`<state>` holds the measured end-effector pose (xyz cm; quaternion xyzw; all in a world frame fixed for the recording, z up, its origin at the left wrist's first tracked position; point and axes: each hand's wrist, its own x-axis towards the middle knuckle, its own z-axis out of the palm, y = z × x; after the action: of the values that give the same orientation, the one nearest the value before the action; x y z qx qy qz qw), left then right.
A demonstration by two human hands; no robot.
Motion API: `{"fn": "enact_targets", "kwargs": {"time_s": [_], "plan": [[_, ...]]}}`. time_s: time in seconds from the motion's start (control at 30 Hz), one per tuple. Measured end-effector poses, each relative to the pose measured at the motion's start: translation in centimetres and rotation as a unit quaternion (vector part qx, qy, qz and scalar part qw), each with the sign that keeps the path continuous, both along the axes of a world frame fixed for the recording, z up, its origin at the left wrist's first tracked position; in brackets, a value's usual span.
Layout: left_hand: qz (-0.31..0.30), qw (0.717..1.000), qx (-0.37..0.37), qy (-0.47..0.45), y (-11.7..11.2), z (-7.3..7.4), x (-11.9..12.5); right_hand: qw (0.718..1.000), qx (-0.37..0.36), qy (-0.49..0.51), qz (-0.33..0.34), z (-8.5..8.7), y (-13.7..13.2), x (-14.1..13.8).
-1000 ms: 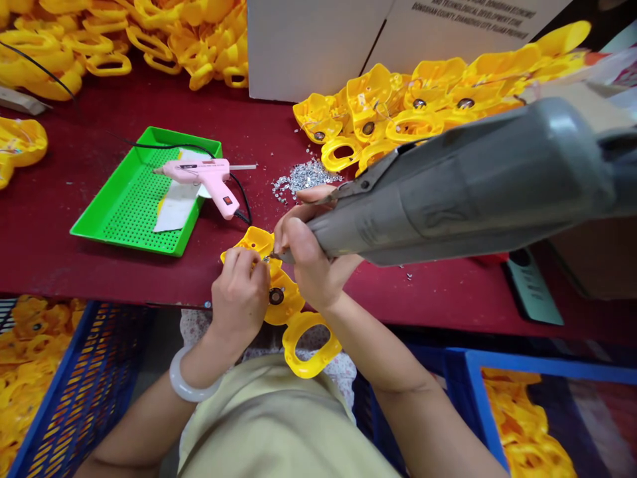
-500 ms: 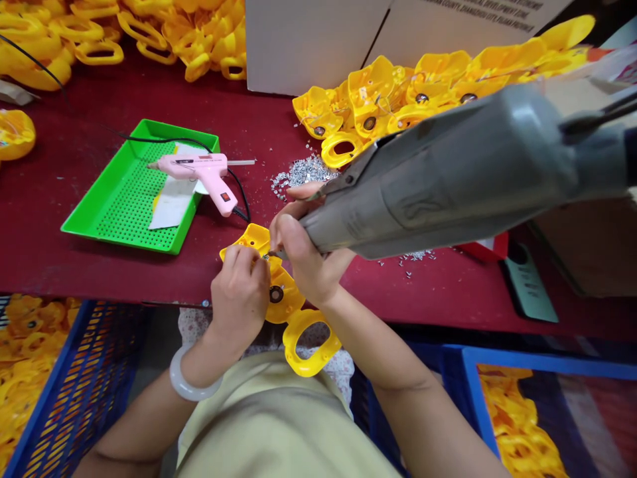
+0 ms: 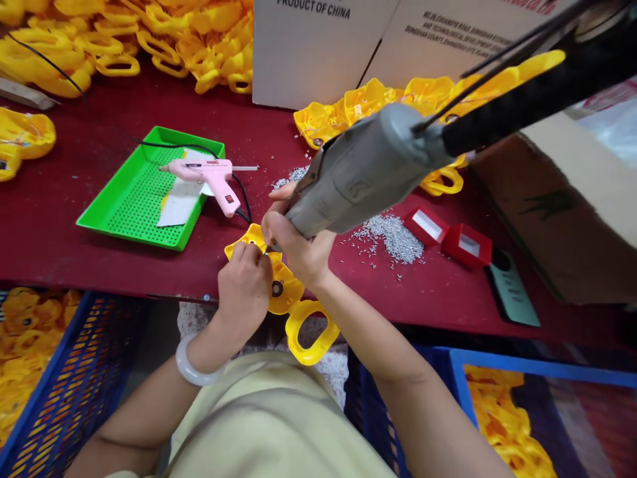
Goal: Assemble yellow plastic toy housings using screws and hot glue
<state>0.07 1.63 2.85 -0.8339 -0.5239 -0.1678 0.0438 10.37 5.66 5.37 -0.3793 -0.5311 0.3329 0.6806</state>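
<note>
Presently, left hand (image 3: 245, 284) is bunching over yellow shell (image 3: 289, 294), grip unclear, likely light, stiff, rim-holdable; right hand (image 3: 298, 254) clasping grey driver (image 3: 355, 180).

Casing (image 3: 291, 291) partly behind left fingers (image 3: 243, 256)

On your dark red tabletop (image 3: 124, 272), a pink glue gun (image 3: 213, 176) rests across the edge of a green perforated tray (image 3: 127, 216), over a white sheet (image 3: 176, 207). Beyond them you have a printed white carton (image 3: 318, 60); to your right, small red boxes (image 3: 468, 255) sit beside a teal phone (image 3: 515, 292).
</note>
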Motion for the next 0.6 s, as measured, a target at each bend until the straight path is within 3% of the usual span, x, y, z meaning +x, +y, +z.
{"fn": "enact_targets", "kwargs": {"time_s": [0.23, 0.3, 0.4, 0.47, 0.53, 0.57, 0.6], "plan": [[0.038, 0.998, -0.007, 0.051, -0.5, 0.7, 0.4, 0.991, 0.047, 0.091, -0.087, 4.3, -3.2, 1.6], [0.042, 0.998, -0.019, 0.049, -0.6, 0.8, 0.5, 0.987, 0.060, 0.092, -0.117, 4.7, -4.3, 3.2], [0.036, 0.999, -0.034, 0.011, -1.1, 2.0, 0.2, 0.981, 0.031, 0.065, -0.181, 3.7, -5.9, 6.0], [0.001, 0.997, -0.015, -0.074, -2.2, 3.3, -0.6, 0.976, -0.014, 0.048, -0.214, 2.6, -6.8, 7.8], [-0.078, 0.978, -0.027, -0.191, -4.2, 4.2, -2.2, 0.968, -0.039, 0.045, -0.242, 1.8, -7.9, 9.4], [-0.143, 0.957, -0.081, -0.238, -5.4, 4.2, -3.1, 0.965, -0.037, 0.048, -0.257, 1.5, -8.5, 10.0], [-0.204, 0.928, -0.184, -0.252, -6.7, 3.6, -4.1, 0.961, -0.026, 0.052, -0.269, 1.4, -9.1, 10.6]]}}
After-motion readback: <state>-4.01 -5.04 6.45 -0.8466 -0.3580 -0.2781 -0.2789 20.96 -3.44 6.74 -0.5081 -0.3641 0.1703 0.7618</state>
